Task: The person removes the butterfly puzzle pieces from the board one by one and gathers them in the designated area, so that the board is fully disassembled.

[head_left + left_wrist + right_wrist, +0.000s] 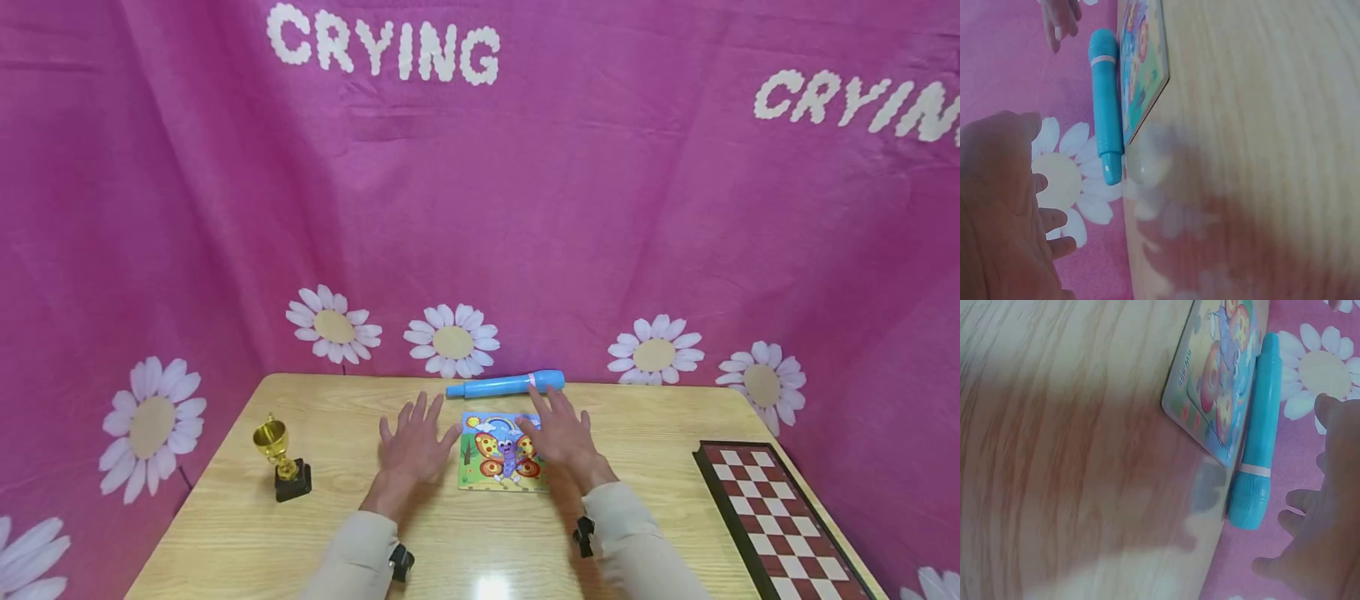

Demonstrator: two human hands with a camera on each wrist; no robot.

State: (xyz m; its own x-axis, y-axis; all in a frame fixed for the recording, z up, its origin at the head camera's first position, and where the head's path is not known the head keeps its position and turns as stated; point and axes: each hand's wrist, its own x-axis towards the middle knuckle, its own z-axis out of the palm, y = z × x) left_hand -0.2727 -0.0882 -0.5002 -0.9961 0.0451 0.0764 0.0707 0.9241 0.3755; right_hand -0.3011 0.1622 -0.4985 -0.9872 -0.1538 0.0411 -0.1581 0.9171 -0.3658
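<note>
A square butterfly picture puzzle [495,467] lies flat on the wooden table. Just behind it rests a blue tube-shaped thing like a fat marker [495,386], with a pink band near its thick end. My left hand [415,448] hovers to the left of the puzzle, fingers spread and holding nothing. Over the puzzle's right edge is my right hand [564,437], fingers also spread with nothing in them; it hides part of that edge. In the left wrist view the marker [1107,106] stands beyond the fingers, and the right wrist view shows the puzzle [1216,381] beside it.
A small gold trophy cup [274,442] on a black base stands at the left of the table [360,400]. To the right lies a red and white checkered board [780,517] with a dark frame. A pink curtain [555,208] with daisies hangs behind the table.
</note>
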